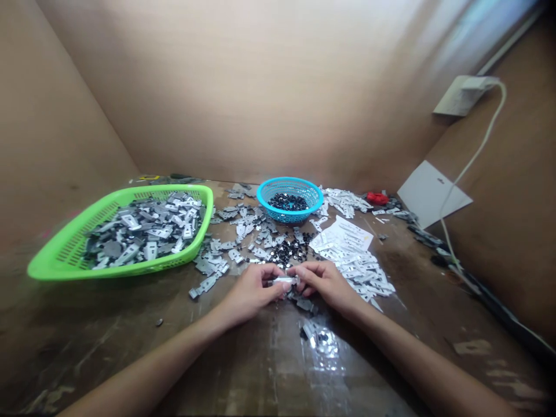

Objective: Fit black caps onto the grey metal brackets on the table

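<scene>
Near the middle of the table, my left hand pinches a small silver metal part between thumb and fingers. My right hand meets it from the other side, its fingertips closed at the part's right end. Whether the right fingers hold a separate small piece is hidden. Just beyond my fingers lies a heap of small black pieces. Loose grey metal parts spread to the left of it, and flat silver plates are piled to the right. A few grey parts lie right below my hands.
A green basket full of metal parts stands on the left. Behind the heap sits a blue basket with black pieces. A paper sheet, a red item and a white cable are on the right. Board walls enclose the table.
</scene>
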